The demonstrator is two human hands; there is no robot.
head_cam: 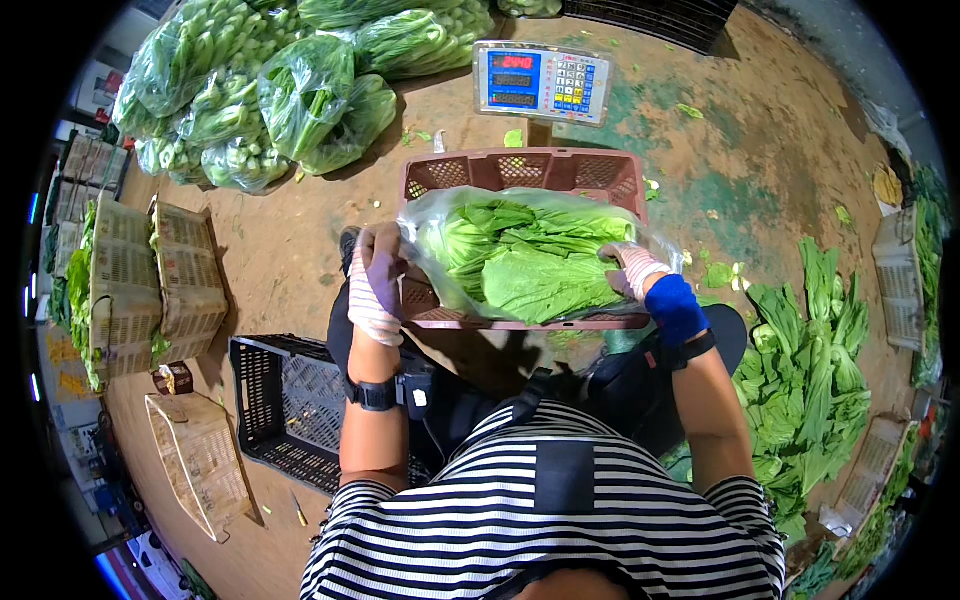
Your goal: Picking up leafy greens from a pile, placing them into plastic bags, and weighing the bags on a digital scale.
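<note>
A clear plastic bag [442, 285] of leafy green vegetables [551, 277] lies across a reddish-brown plastic crate [525, 161] in front of me. My left hand [381, 274], in a striped work glove, grips the bag's left edge. At the right end, my gloved right hand [634, 270] has its fingers curled at the leaves inside the bag's mouth; how firmly it holds them is hidden. Beyond the crate stands the lit display and keypad of a digital scale [544, 82].
Filled vegetable bags [225, 97] are piled at the upper left. Loose leafy greens [806, 375] lie on the floor at right. A black crate [289, 412], pale crates [187, 281] and a knife [299, 508] are at left. Another black crate [652, 19] stands at the top.
</note>
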